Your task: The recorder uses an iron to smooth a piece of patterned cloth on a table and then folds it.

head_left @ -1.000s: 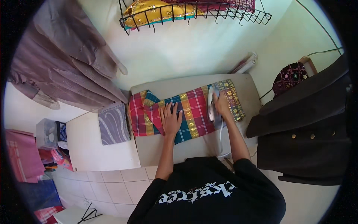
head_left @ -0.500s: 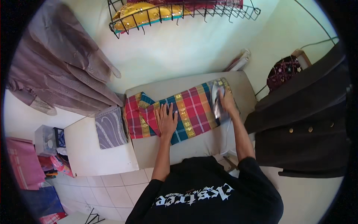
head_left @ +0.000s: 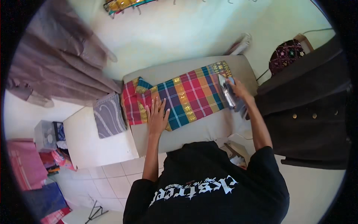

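A checked cloth (head_left: 201,87) in red, teal, yellow and purple lies lengthwise on the grey padded ironing surface (head_left: 238,69). Its left end is bunched, with a folded-over corner. My left hand (head_left: 158,117) rests flat on the cloth left of its middle, fingers spread. At the right end, my right hand (head_left: 240,90) grips a clothes iron (head_left: 226,93) with a shiny silver body. The iron's tip points away from me, over the cloth's right edge; whether its whole plate touches the cloth I cannot tell.
A folded grey patterned cloth (head_left: 109,115) lies on the white tabletop (head_left: 93,149) at left. Mauve garments (head_left: 71,67) hang at left, and a dark buttoned garment (head_left: 305,130) at right. A wire rack (head_left: 130,5) is on the far wall.
My right hand has moved the iron slightly right, and the iron has turned. My left hand has shifted a little left along the cloth. The whole view has tilted downward.
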A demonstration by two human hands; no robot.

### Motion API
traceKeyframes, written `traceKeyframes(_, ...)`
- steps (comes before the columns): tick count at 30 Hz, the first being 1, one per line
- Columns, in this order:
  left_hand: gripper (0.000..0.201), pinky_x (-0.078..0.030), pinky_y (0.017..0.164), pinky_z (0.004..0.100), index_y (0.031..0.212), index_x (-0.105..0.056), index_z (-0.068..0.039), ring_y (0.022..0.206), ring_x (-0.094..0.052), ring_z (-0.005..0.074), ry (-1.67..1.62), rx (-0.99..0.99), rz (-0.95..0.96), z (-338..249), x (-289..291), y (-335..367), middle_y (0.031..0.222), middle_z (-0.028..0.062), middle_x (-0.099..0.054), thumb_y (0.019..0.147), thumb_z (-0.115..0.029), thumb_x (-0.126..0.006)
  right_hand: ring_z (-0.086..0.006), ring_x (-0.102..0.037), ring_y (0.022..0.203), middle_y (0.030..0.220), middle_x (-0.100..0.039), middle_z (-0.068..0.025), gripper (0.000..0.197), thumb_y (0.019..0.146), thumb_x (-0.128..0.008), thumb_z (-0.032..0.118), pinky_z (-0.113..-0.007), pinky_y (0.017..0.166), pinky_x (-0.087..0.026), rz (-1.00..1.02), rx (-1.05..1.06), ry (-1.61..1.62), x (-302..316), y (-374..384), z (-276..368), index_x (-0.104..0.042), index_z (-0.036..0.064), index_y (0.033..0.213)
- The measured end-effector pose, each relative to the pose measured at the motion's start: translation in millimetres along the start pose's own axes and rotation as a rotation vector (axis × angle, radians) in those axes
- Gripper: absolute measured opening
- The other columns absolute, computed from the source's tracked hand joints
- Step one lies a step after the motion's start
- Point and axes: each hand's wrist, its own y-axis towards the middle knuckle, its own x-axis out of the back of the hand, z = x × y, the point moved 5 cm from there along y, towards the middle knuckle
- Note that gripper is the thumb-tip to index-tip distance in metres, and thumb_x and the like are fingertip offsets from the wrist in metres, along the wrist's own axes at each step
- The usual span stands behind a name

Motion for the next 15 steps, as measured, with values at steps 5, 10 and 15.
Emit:
traceKeyframes(5, 0.059, -0.009, 0.118, 0.0558, 0.149, -0.04, -0.018, 0.147, -0.02, 0.0343, -0.024, 0.067, -0.031, 0, 5, -26, 0.16, 0.0123, -0.023, 0.097, -0.044, -0.051, -0.0403, -0.066, 0.074, 0.082, -0.068, -0.0215, 0.045, 0.081, -0.067, 0.041, -0.051, 0.069, -0.053, -0.177, 0.433, -0.469, -15, -35, 21, -0.064, 0.0119, 0.115)
traceKeyframes(10, 0.069, -0.011, 0.119, 0.0545, 0.146, -0.045, -0.022, 0.146, -0.021, 0.0382, -0.032, 0.088, -0.053, 7, 8, -34, 0.159, 0.0117, -0.026, 0.087, -0.053, -0.063, -0.0368, -0.066, 0.065, 0.067, -0.065, -0.0189, 0.046, 0.07, -0.069, 0.051, -0.048, 0.062, -0.053, 0.43, 0.908, -0.58, -50, -79, 77, -0.072, 0.0106, 0.091)
traceKeyframes(15, 0.067, -0.014, 0.118, 0.0538, 0.145, -0.047, -0.024, 0.145, -0.022, 0.0407, 0.045, 0.07, -0.128, 13, 17, -41, 0.158, 0.0107, -0.027, 0.087, -0.055, -0.062, -0.0371, -0.065, 0.06, 0.063, -0.064, -0.0169, 0.044, 0.068, -0.068, 0.05, -0.048, 0.06, -0.053, 0.336, 0.982, -0.549, -70, -81, 99, -0.072, 0.011, 0.088)
